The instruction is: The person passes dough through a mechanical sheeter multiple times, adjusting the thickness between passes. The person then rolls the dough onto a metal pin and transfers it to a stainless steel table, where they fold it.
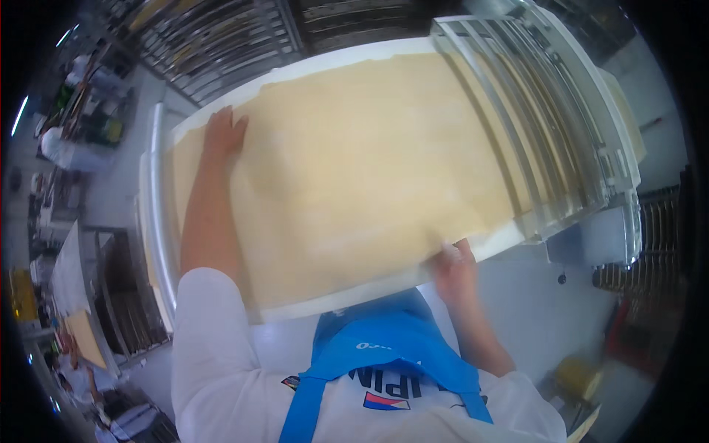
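Note:
A wide, pale yellow sheet of dough [354, 149] lies over the white belt [487, 243] of what looks like a dough sheeter. My left hand [224, 133] rests near the sheet's far left edge, its thumb apart from the fingers, holding nothing. At the near right edge of the dough is my right hand [457, 271], blurred by motion. Something whitish shows at its fingers. Whether those fingers grip the dough's edge or a small thing cannot be made out.
A slatted metal guard [515, 122] covers the belt's right part. A metal roller or bar [160, 216] borders the left end. Tray racks [221, 50] stand behind the machine. Other people, one in white [75, 376], are at the far left, by a cart [105, 299].

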Action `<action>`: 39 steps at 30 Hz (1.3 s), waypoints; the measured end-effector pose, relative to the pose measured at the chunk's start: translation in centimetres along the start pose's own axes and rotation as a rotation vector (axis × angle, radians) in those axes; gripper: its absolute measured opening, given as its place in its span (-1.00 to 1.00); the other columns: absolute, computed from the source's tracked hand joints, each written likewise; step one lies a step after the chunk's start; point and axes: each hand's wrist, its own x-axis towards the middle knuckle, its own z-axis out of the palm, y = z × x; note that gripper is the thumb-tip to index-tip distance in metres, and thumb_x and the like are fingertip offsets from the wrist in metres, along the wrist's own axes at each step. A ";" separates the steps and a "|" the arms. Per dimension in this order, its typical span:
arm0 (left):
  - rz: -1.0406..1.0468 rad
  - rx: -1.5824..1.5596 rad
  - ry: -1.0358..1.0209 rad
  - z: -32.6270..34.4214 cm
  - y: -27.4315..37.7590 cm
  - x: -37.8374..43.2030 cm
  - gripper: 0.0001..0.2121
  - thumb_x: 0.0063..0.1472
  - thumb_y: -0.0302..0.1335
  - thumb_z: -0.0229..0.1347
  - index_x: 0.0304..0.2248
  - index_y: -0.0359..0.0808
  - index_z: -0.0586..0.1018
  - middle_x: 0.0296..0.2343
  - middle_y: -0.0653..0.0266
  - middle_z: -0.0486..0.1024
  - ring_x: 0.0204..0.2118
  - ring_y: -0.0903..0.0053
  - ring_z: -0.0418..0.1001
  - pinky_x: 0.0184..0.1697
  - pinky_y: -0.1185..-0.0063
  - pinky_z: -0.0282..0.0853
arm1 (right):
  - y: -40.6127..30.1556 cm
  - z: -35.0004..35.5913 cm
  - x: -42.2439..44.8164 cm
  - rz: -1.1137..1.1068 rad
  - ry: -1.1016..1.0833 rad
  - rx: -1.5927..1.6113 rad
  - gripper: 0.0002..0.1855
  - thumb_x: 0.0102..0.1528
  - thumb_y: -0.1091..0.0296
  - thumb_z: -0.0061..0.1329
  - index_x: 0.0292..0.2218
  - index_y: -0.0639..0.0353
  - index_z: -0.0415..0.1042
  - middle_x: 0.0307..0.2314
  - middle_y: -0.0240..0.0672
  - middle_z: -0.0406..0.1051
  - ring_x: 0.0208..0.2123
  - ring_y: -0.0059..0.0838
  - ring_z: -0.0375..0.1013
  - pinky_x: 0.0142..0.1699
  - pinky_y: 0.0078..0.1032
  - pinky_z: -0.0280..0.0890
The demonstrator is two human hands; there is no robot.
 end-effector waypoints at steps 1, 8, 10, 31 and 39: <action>0.014 -0.067 -0.128 0.4 1.6 1.2 -0.43 0.22 -0.03 -0.06 -0.02 -0.39 0.47 -0.06 -0.08 0.40 0.07 0.09 0.28 0.17 0.26 0.13 | -0.8 -0.4 -0.1 -0.061 -0.051 -0.113 -0.54 0.20 0.44 -0.14 0.12 0.09 0.17 0.01 -0.24 0.28 0.01 -0.29 0.33 0.07 -0.23 0.30; -0.062 -0.199 -0.511 -3.6 8.5 8.2 -0.37 0.03 0.14 0.09 -0.22 -0.35 0.53 -0.08 0.03 0.44 -0.01 0.19 0.36 -0.02 0.33 0.25 | 2.3 2.1 -3.1 -0.148 -0.053 0.329 -0.44 0.16 0.44 -0.14 0.18 0.11 0.09 0.11 -0.19 0.17 0.11 -0.20 0.27 0.14 -0.18 0.25; -0.049 -0.227 -0.713 -3.2 10.4 10.7 -0.33 0.01 0.17 0.10 -0.17 -0.34 0.53 -0.06 0.02 0.44 0.01 0.20 0.36 0.01 0.34 0.25 | 4.0 2.7 -3.8 -0.037 0.019 0.428 -0.50 0.17 0.45 -0.14 0.13 0.11 0.13 0.06 -0.21 0.24 0.08 -0.22 0.30 0.14 -0.21 0.26; 0.375 -0.245 -0.451 0.1 13.6 15.2 -0.46 0.02 0.03 0.15 -0.25 -0.34 0.62 -0.18 0.05 0.54 -0.09 0.18 0.48 -0.08 0.32 0.40 | 4.8 8.8 -1.7 -0.018 0.228 0.076 -0.64 0.24 0.41 -0.13 0.05 0.29 0.26 -0.11 -0.10 0.39 -0.12 -0.19 0.45 0.00 -0.23 0.40; 0.140 -0.341 -0.618 2.9 13.7 14.7 -0.32 0.06 0.12 0.12 -0.11 -0.40 0.53 -0.06 -0.05 0.45 -0.02 0.20 0.45 -0.01 0.37 0.36 | 5.3 6.7 -3.8 -0.023 0.212 0.217 -0.65 0.26 0.41 -0.18 0.06 0.24 0.21 -0.04 -0.15 0.35 -0.05 -0.22 0.42 0.04 -0.22 0.36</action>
